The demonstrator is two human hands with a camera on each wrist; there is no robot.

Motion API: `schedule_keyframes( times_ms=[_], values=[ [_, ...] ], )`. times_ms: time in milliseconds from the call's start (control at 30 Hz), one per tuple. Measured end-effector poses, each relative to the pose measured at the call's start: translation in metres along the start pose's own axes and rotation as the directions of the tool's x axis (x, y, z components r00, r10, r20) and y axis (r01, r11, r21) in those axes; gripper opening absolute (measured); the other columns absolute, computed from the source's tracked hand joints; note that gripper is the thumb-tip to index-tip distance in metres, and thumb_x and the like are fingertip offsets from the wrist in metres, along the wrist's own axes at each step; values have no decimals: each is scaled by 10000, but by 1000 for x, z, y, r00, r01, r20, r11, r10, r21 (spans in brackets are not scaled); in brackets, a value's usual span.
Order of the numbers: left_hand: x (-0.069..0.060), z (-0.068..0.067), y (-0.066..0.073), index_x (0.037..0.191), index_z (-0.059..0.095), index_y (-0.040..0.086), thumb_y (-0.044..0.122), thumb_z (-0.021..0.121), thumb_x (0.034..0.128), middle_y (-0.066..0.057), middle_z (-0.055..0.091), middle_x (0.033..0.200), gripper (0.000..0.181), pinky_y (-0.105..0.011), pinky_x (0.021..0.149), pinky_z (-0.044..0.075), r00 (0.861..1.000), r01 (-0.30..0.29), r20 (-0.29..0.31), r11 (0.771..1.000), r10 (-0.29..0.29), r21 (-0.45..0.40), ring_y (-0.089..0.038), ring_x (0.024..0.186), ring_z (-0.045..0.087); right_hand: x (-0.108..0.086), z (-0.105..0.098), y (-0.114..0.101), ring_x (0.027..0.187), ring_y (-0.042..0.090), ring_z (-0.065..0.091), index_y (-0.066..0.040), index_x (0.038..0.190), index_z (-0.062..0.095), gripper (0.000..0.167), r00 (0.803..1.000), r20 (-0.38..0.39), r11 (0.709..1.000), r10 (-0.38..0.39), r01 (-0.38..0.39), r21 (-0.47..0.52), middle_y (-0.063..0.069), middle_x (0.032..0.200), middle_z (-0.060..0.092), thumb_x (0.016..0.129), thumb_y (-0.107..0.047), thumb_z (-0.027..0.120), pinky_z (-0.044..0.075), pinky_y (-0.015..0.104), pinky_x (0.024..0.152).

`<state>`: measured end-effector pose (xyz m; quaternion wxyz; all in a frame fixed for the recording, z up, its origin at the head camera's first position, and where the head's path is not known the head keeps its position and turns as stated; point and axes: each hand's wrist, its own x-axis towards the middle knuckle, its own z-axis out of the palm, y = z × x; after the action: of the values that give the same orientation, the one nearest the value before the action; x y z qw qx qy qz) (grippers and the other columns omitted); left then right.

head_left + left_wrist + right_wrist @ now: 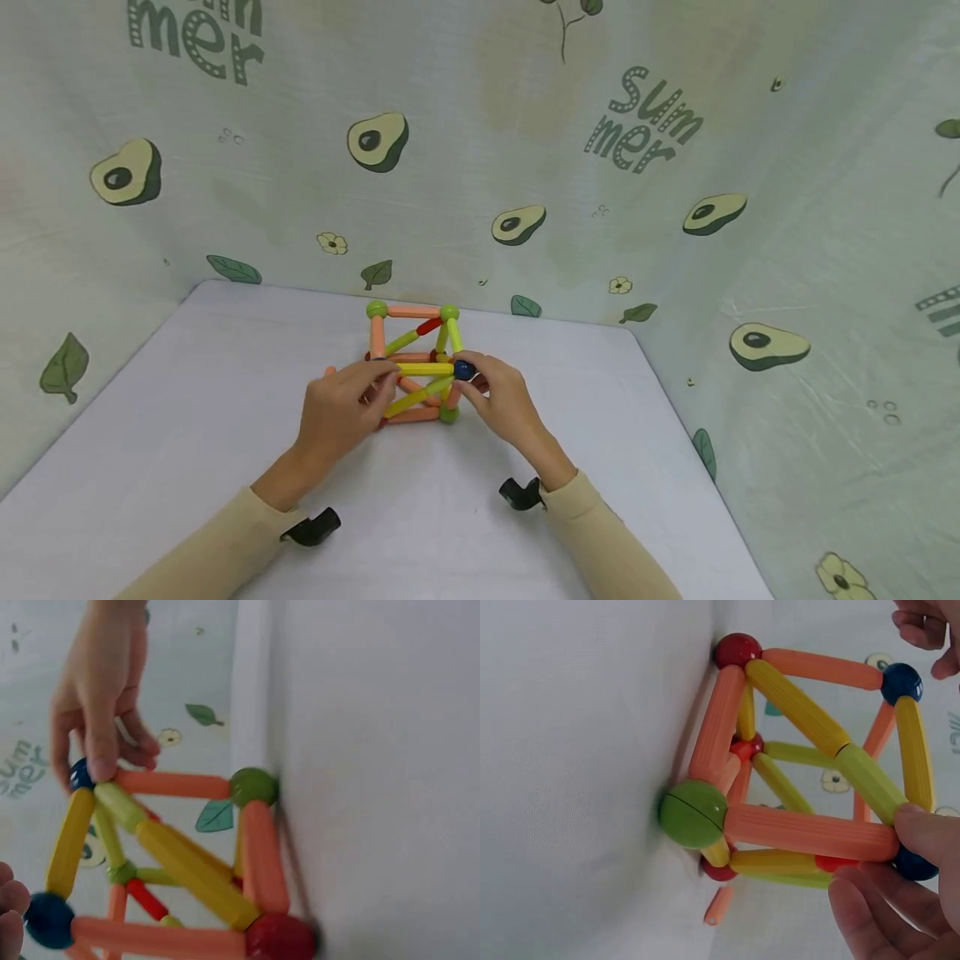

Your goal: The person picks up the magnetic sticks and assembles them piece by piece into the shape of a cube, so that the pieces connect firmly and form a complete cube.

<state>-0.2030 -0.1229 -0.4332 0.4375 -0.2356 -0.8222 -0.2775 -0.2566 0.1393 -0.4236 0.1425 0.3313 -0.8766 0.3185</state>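
A cube-like frame of magnetic sticks and balls (414, 414) stands on the table, with diagonal sticks across its faces. My right hand (504, 398) pinches the blue ball (464, 370) at its near upper right corner, where sticks meet. A yellow stick (425, 369) runs from there to the other blue ball (49, 921) at the upper left. My left hand (342, 414) is beside that left ball; in the right wrist view its loosely bent fingers (922, 634) are apart from the ball and hold nothing. Green balls (694, 814) and red balls (739, 651) form other corners.
An orange stick (718, 904) lies loose beside the frame, partly hidden by my left hand in the head view. The white table (187, 417) meets a cloth (450, 125) printed with avocados and leaves behind and at the sides.
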Motion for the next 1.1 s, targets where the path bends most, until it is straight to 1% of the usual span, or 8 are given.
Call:
schedule_keyframes(
  times_ms=[100, 200, 300, 433, 500, 533, 767, 1100],
  values=[
    [16, -9, -24, 1090, 761, 25, 87, 747, 958, -68, 757, 874, 147, -293, 574, 567, 999, 48, -15, 998, -48, -42, -143, 662, 667, -1, -3, 3, 857, 152, 692, -112, 1390, 659, 452, 1000, -4, 1000, 3, -3, -8, 71, 1148, 742, 961, -139, 801, 625, 302, 775],
    [30, -10, -49, 1230, 725, 30, 67, 717, 998, -92, 754, 1003, 235, -367, 693, 604, 983, 167, 84, 983, -161, -69, -191, 817, 696, -2, -6, 5, 848, 131, 676, -121, 1399, 655, 455, 1000, 5, 1000, 3, -3, -24, 54, 1143, 740, 967, -148, 796, 603, 253, 771],
    [41, -6, -70, 1407, 639, 50, 108, 654, 1059, -144, 703, 1265, 353, -489, 890, 596, 930, 299, 261, 946, -261, -122, -287, 1073, 682, -4, -7, 7, 848, 130, 661, -119, 1420, 642, 455, 1000, 26, 1000, -2, 3, -30, 56, 1149, 732, 987, -162, 775, 598, 261, 771],
    [52, 1, -88, 1548, 525, 81, 192, 572, 1115, -171, 553, 1518, 449, -571, 1071, 505, 830, 406, 475, 901, -293, -153, -366, 1324, 566, -7, -9, 8, 860, 132, 650, -130, 1454, 617, 456, 999, 48, 1000, -4, 6, -26, 57, 1195, 720, 1019, -191, 738, 598, 275, 778],
    [54, 5, -92, 1558, 515, 87, 229, 544, 1129, -161, 535, 1538, 453, -571, 1098, 487, 800, 419, 529, 895, -284, -154, -368, 1354, 546, -8, -10, 9, 868, 141, 649, -139, 1471, 606, 458, 999, 54, 1000, -3, 4, -22, 60, 1220, 715, 1032, -200, 720, 603, 292, 785],
    [55, 7, -94, 1553, 522, 87, 233, 539, 1131, -156, 539, 1534, 447, -568, 1098, 488, 794, 420, 540, 895, -279, -154, -365, 1352, 548, -8, -10, 10, 871, 151, 651, -140, 1477, 603, 456, 998, 56, 1000, 0, 1, -14, 65, 1228, 714, 1038, -201, 712, 607, 311, 786],
    [50, 9, -97, 1427, 619, 80, 206, 577, 1115, -144, 584, 1433, 340, -536, 1065, 528, 808, 417, 514, 895, -287, -156, -347, 1271, 602, -3, -17, 21, 870, 202, 714, -132, 1470, 601, 492, 999, 19, 999, 36, -36, 12, 112, 1250, 724, 1004, -156, 757, 631, 358, 793],
    [35, -10, -81, 1341, 646, 109, 210, 672, 1066, -114, 646, 1316, 294, -548, 978, 576, 809, 410, 511, 902, -291, -135, -319, 1127, 682, 17, -34, 40, 863, 173, 731, -146, 1383, 684, 426, 996, 13, 996, 87, -87, -8, 69, 1139, 753, 972, -163, 797, 626, 302, 806]
  ],
)
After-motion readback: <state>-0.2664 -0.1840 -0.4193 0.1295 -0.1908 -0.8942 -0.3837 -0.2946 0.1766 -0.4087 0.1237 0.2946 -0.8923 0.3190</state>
